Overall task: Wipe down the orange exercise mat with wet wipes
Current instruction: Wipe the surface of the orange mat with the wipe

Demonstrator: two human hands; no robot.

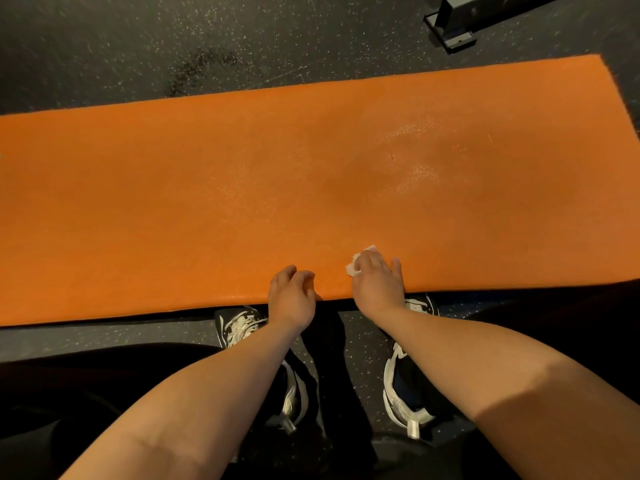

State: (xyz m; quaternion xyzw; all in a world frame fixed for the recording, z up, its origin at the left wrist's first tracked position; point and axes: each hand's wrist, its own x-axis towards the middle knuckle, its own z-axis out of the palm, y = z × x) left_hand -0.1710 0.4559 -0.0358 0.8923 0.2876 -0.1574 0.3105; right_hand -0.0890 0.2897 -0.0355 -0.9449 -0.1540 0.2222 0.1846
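The orange exercise mat [242, 188] lies flat across the dark floor, with shiny wet streaks right of its middle. My right hand [375, 280] is on the mat just inside its near edge, its fingers curled over a crumpled white wet wipe [354, 269] that shows at the fingertips and by the thumb. My left hand [292, 296] rests at the mat's near edge a little to the left. Its fingers are loosely curled and hold nothing.
Speckled black rubber floor [138, 46] surrounds the mat. A dark metal equipment base [453, 26] stands at the far right behind the mat. My two black-and-white shoes [239, 329] [401, 386] stand against the mat's near edge.
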